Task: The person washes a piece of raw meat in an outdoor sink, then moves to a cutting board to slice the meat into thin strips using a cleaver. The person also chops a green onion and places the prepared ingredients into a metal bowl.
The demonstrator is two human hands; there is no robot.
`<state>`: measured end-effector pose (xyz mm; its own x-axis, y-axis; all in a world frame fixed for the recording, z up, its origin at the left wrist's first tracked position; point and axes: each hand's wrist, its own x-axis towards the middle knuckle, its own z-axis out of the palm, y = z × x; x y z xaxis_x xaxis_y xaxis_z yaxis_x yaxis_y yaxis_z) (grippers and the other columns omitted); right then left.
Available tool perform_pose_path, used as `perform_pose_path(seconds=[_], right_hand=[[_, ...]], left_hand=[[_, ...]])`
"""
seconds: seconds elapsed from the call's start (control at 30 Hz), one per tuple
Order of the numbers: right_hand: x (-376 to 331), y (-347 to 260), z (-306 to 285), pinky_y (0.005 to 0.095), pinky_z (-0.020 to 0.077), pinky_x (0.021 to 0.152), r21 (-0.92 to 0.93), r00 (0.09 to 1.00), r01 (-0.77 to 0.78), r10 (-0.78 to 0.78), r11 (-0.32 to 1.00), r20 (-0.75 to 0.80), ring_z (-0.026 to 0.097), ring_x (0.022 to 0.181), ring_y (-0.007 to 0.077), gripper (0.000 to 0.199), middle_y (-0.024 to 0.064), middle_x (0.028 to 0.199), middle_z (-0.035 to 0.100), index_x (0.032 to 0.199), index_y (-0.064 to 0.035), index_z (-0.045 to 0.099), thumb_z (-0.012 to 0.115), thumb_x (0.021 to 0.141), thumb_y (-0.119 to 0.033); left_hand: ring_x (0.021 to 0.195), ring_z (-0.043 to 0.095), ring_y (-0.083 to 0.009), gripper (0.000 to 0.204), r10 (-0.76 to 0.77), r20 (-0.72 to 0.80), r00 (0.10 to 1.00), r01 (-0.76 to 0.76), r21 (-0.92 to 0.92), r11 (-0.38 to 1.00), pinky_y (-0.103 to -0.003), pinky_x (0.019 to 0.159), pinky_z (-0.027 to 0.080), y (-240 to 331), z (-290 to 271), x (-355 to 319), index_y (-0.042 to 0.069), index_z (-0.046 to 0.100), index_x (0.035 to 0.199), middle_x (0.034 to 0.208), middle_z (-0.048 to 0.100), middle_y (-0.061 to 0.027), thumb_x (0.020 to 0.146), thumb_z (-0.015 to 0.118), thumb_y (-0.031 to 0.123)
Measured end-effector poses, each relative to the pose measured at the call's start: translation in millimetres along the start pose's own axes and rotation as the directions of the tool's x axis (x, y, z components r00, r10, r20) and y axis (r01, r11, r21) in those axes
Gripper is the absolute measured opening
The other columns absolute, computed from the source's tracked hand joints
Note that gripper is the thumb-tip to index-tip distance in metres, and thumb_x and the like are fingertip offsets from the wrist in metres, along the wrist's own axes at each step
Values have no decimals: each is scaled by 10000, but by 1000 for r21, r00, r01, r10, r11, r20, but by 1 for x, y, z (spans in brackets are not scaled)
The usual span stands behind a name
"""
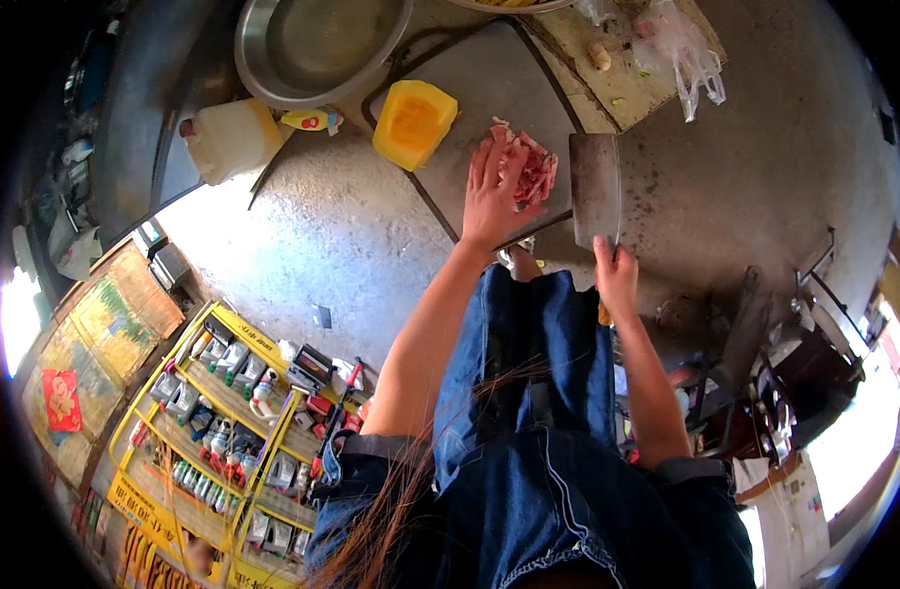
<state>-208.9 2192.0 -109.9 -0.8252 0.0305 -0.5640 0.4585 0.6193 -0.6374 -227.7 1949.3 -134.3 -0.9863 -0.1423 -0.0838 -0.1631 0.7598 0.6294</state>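
Note:
My left hand [493, 191] lies with its fingers spread over a heap of sliced raw red meat [535, 175] on a dark grey board [504, 83]. My right hand [617, 280] is wrapped round the handle of a cleaver [595, 187]. The broad blade points away from me, just off the right edge of the board, apart from the meat. A cut piece of pumpkin [415, 123], yellow outside with orange flesh, sits at the board's left side.
Beyond the board's far left stands a large metal basin [322, 49]. A plastic jug [232, 140] and a yellow packet [313, 120] are left of it. At the far right are a clear plastic bag [695, 59] and scraps. A yellow shelf rack [214, 422] of bottles stands lower left.

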Motion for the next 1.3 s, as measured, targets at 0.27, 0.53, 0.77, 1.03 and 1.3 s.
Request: perform_pose_path(seconds=[0.27,0.53,0.77,1.03,1.3], right_hand=[[-12,-35,53,465,455,576,-138,995,67,-77,988,-64,615,652,404,358,219,688,611,863,7,628,566,924,-341],[6,-59,45,488,459,567,-249,978,134,-168,959,-121,621,650,416,380,215,660,610,777,-2,594,570,917,-355],[2,-79,29,461,431,574,-100,973,191,-201,977,-109,560,569,384,392,238,665,595,765,54,584,576,915,-308],[-17,-152,39,247,309,440,644,852,-503,454,576,259,306,439,78,424,-45,540,257,679,-141,317,575,927,-370],[-62,-211,97,189,369,466,859,749,-447,420,-251,513,339,431,24,251,-82,509,290,804,-118,545,613,913,-334]], left_hand=[[1404,211,-367,1106,178,72,981,-186,116,976,-475,1155,189,-36,26,-1,127,304,1459,1517,247,-144,527,846,377],[1348,297,-388,990,111,61,992,-111,1,994,-501,1118,243,-3,-12,23,85,415,1378,1446,330,-165,513,857,280],[977,541,-338,140,63,-192,979,-112,-254,961,-416,901,441,21,-65,19,32,595,795,981,593,-110,672,657,60],[1110,503,-336,196,-168,-214,962,83,-355,931,-405,944,422,-22,-152,12,49,600,847,1124,584,-118,709,737,67],[920,587,-300,130,-244,-165,956,195,-267,944,-374,811,475,-197,-315,0,57,632,880,926,634,-102,768,693,83]])
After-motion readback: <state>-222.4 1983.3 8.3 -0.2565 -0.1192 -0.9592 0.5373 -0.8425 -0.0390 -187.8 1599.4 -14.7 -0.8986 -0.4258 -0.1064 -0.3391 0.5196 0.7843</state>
